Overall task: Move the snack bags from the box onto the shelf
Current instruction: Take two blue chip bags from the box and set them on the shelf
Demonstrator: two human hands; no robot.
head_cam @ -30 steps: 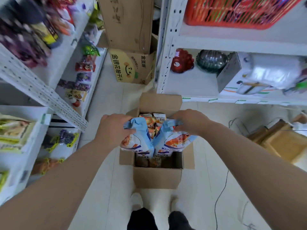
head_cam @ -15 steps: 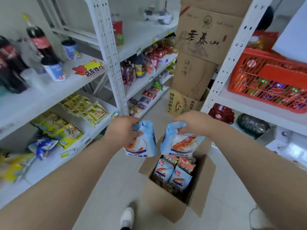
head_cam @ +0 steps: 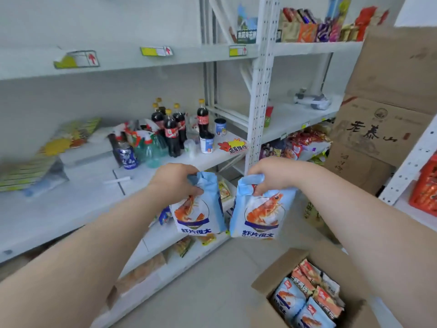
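Hanging below each hand (head_cam: 173, 183), snack bags (head_cam: 198, 210)

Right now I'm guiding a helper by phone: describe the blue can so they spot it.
On the middle white shelf, find the cola bottles. Left of them, near the spray bottles, stands the blue can, the only metal can with white lettering there.

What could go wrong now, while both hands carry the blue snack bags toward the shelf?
Each hand, left and right, pinches only the top edge of its bag, so one might slip and fall. The shelf also holds cola bottles and cups near its front edge; a careless bag could knock them over.
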